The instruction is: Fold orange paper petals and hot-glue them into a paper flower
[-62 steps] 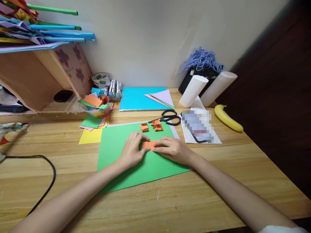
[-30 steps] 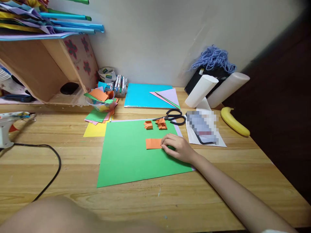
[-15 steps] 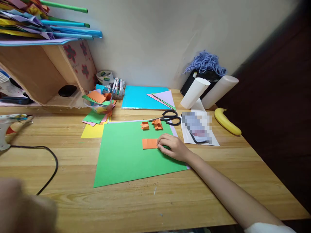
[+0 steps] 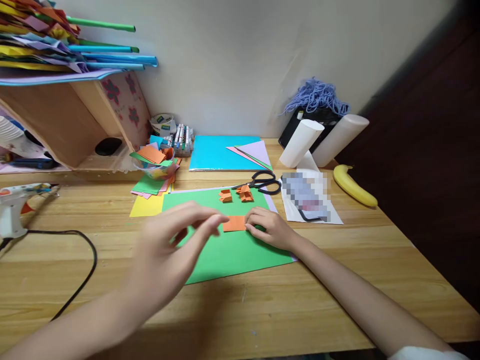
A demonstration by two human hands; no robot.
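Our right hand [image 4: 267,227] rests on the green sheet [image 4: 236,257], curled fingers gathered at the right end of the orange slip [image 4: 233,224], which lies flat there. Our left hand [image 4: 168,255] hangs nearer the camera, thumb and forefinger tips close; through the blur we cannot tell whether they meet, or whether the right fingers pinch or merely press. We should anchor the slip, keep its edges square, and leave the folded pieces [image 4: 225,195] undisturbed.

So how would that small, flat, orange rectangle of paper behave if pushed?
That orange paper rectangle looks thin, so it's probably light and bendy. Lying flat on the large green paper sheet, it would likely slide, not tip. The right hand touches its right end, so that end may resist.
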